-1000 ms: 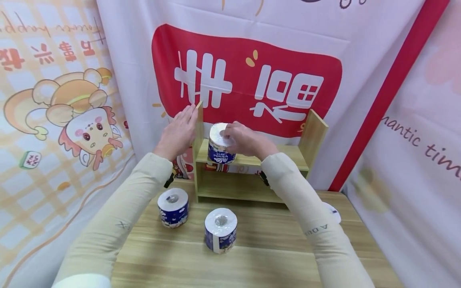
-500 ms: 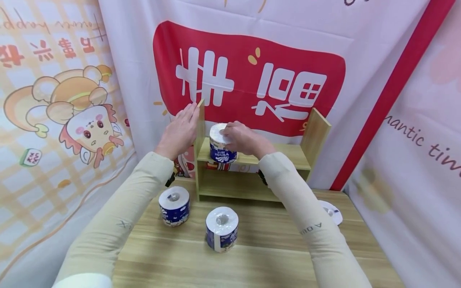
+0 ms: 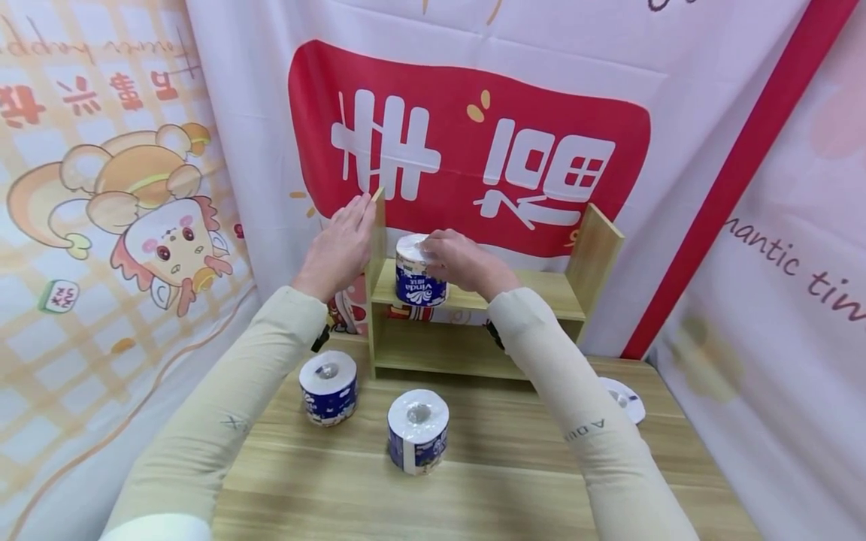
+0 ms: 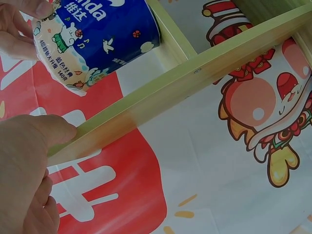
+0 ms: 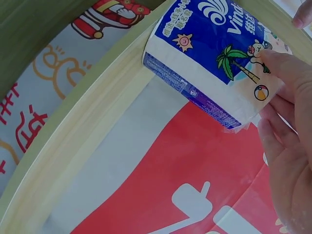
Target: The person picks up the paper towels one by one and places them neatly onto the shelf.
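A blue-and-white wrapped toilet roll (image 3: 421, 287) stands upright on the upper board of a small wooden shelf (image 3: 504, 291), close to its left side panel (image 3: 377, 248). My right hand (image 3: 467, 263) pinches the roll near its top; in the right wrist view the thumb (image 5: 287, 66) lies on the printed wrapper (image 5: 209, 58). My left hand (image 3: 341, 248) grips the top end of the left panel. In the left wrist view its thumb (image 4: 51, 130) rests on the panel's edge (image 4: 141, 109), with curled fingers on the other side.
Two more wrapped toilet rolls stand on the wooden table (image 3: 325, 488): one at the left (image 3: 328, 391), another nearer the middle (image 3: 418, 436). A white object (image 3: 624, 400), perhaps another roll, is partly hidden behind the right sleeve. Printed curtains (image 3: 257, 113) hang behind and beside the shelf.
The head view has shifted slightly. Both hands stay at the same spots, the left on the panel and the right at the toilet roll, which remains on the upper board.
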`<action>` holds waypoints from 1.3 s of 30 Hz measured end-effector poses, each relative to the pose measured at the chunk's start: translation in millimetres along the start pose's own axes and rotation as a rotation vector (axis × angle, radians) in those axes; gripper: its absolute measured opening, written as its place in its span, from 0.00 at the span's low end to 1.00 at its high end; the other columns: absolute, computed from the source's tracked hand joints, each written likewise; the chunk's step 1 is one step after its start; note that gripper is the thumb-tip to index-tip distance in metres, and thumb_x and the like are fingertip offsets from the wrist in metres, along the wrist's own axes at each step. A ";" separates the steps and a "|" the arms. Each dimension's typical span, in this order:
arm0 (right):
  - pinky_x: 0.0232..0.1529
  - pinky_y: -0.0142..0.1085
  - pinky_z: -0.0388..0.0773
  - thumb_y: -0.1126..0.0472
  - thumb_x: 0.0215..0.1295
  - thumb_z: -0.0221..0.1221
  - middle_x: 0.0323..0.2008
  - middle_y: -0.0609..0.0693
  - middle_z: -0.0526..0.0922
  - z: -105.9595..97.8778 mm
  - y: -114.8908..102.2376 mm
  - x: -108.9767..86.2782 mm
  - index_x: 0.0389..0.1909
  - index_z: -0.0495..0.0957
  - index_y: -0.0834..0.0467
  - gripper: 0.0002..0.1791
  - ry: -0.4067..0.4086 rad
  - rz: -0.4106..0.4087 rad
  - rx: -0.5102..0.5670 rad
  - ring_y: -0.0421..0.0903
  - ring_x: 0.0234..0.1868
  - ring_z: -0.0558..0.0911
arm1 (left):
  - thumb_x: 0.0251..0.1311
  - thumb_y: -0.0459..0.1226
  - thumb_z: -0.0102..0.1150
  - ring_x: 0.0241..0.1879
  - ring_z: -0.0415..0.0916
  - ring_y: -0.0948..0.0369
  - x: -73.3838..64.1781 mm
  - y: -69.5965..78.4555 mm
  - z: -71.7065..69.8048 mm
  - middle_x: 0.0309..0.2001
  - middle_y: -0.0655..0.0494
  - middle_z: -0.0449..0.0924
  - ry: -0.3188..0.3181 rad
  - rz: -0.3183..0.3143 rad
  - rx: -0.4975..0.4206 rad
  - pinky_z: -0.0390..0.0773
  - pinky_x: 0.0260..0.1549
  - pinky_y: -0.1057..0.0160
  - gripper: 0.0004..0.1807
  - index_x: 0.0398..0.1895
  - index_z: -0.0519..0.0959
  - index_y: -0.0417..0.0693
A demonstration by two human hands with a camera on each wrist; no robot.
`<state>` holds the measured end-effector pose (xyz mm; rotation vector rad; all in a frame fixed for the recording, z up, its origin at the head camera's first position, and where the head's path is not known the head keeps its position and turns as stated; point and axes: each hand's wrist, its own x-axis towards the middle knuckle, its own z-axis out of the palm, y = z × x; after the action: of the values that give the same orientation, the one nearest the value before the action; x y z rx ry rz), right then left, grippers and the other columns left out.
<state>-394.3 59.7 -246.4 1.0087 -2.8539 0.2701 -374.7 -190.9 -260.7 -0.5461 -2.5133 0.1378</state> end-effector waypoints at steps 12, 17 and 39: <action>0.72 0.49 0.78 0.55 0.67 0.71 0.73 0.51 0.73 -9.8 7.7 -13.3 0.74 0.73 0.51 0.35 0.036 -0.010 0.041 0.52 0.74 0.70 | 0.75 0.35 0.57 0.85 0.48 0.44 -1.7 0.1 -0.1 0.85 0.40 0.50 0.007 -0.008 -0.010 0.59 0.81 0.49 0.41 0.85 0.50 0.37; 0.72 0.51 0.78 0.55 0.66 0.72 0.73 0.53 0.74 -18.6 11.8 -22.6 0.74 0.73 0.52 0.36 0.037 -0.012 0.037 0.53 0.74 0.70 | 0.75 0.35 0.56 0.86 0.47 0.44 -1.6 1.1 -2.2 0.85 0.40 0.50 0.001 -0.009 -0.007 0.59 0.81 0.49 0.41 0.85 0.49 0.37; 0.71 0.56 0.79 0.53 0.62 0.74 0.74 0.51 0.75 -35.2 37.3 -69.9 0.75 0.73 0.47 0.39 -0.009 0.046 -0.023 0.54 0.75 0.72 | 0.76 0.35 0.55 0.85 0.49 0.43 -1.6 1.4 -2.8 0.85 0.39 0.50 0.006 -0.005 -0.020 0.59 0.81 0.48 0.39 0.84 0.51 0.35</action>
<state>-362.3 138.1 -227.7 0.9437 -2.8840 0.2367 -371.4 -190.3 -259.5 -0.5480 -2.5129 0.1088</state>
